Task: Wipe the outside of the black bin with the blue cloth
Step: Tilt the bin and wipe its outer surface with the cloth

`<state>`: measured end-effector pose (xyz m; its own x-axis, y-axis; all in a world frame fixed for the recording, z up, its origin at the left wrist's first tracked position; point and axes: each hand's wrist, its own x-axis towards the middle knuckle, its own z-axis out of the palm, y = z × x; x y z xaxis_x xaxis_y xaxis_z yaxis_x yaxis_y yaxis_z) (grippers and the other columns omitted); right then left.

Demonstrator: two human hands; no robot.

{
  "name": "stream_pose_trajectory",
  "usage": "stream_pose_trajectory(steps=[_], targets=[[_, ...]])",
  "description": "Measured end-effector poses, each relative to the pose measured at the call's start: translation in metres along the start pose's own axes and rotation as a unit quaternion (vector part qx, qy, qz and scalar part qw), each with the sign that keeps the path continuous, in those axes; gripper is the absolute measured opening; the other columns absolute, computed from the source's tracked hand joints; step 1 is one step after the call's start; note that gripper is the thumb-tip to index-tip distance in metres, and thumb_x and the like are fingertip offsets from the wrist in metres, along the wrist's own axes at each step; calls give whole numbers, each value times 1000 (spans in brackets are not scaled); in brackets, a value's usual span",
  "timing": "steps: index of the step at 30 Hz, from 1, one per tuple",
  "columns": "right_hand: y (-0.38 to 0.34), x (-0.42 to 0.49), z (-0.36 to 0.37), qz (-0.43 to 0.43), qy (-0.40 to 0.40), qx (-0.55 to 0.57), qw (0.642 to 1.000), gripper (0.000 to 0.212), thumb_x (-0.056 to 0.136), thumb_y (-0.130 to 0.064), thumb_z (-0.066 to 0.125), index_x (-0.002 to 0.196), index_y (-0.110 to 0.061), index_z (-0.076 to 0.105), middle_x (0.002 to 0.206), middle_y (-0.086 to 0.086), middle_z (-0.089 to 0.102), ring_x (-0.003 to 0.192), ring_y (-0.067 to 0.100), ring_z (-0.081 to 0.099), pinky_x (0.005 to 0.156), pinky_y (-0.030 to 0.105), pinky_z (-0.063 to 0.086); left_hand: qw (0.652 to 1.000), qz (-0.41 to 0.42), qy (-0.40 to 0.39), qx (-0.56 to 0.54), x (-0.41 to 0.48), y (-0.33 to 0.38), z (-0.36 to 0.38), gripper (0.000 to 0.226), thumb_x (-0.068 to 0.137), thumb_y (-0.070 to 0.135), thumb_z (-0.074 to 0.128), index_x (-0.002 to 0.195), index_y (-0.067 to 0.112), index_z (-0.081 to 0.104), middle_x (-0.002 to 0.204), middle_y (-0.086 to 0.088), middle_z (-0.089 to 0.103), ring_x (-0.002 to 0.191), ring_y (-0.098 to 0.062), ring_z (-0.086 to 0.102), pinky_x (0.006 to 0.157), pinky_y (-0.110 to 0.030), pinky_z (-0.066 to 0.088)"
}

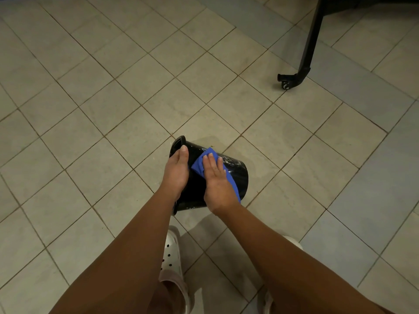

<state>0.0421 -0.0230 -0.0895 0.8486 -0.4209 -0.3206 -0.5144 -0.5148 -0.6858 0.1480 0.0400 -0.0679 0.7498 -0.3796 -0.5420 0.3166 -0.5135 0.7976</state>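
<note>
Under the flat right hand, fingers straight, presses the cloth onto the bin, tipped over on the floor. Holds its wall with the left hand, curled near the rim. Seems mid-wipe: leaves white streaks beyond the fingertips, probably other sides too.

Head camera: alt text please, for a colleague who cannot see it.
The right hand presses the blue cloth flat against the side of the black bin, tipped over on the tiled floor, while the left hand holds its rim. White clogs show below.
</note>
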Motion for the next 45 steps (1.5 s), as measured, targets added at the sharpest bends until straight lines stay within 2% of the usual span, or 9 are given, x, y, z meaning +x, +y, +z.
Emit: stream_pose_trajectory(steps=[7,11,17,23,29,33,37,42,45], targets=[[-2,-1,7,-76,-22,-34,996,85,87,9,44,148,-25,-5,154,-10,-14,140,20,-22,118,39,3,1000,-12,5,-1,0,0,-2,51,105,50,32,114,14,67,109,-8,72,105,-21,68,100,-46,51],[-5,9,-2,-35,-1,19,999,82,85,12,40,149,-22,2,157,-5,-6,143,19,-15,118,37,3,1000,1,4,1,0,1,2,47,105,48,34,114,17,68,109,-5,73,105,-20,68,101,-46,50],[-12,-5,14,12,27,-8,1000,81,86,10,39,148,-12,-8,156,3,-13,140,23,-22,117,38,13,999,4,26,24,1,2,1,53,104,51,32,121,13,66,112,-6,71,106,-21,66,101,-46,50],[5,3,5,-100,-24,-46,994,84,86,7,44,148,-26,-1,151,-13,-14,140,18,-21,117,39,-5,999,-13,29,-3,4,0,-4,50,106,45,33,114,10,67,109,-10,72,104,-24,68,100,-46,51],[9,3,4,9,-3,-21,1000,91,84,8,49,148,-20,-9,155,-2,-18,140,22,-22,117,43,-4,1000,-10,28,0,1,3,-2,50,106,45,31,122,12,64,112,-8,69,106,-22,65,96,-40,51],[13,-7,16,-74,-23,-42,996,89,86,4,48,146,-21,-12,150,-7,-24,136,22,-29,115,42,-11,999,-32,11,1,1,0,-8,51,107,45,29,122,11,64,110,-9,69,104,-22,66,90,-37,50],[26,-1,10,-120,-52,-53,990,83,89,0,47,148,-24,-6,151,-12,-18,139,16,-25,116,39,-10,999,-40,20,-22,1,-3,-10,48,107,43,30,115,12,65,107,-9,71,101,-24,68,91,-40,53],[23,-7,1,5,-20,109,994,68,96,-10,42,149,-27,2,157,0,-5,140,13,-13,116,37,-2,999,-44,23,-14,-1,0,-7,51,107,46,29,120,12,64,106,-10,69,99,-25,67,82,-38,53],[35,-16,4,-74,42,67,994,54,97,-19,43,147,-15,23,155,7,17,144,18,4,118,39,8,998,-53,27,-21,1,4,-6,53,106,48,30,126,10,61,114,-12,68,106,-29,65,95,-47,52]])
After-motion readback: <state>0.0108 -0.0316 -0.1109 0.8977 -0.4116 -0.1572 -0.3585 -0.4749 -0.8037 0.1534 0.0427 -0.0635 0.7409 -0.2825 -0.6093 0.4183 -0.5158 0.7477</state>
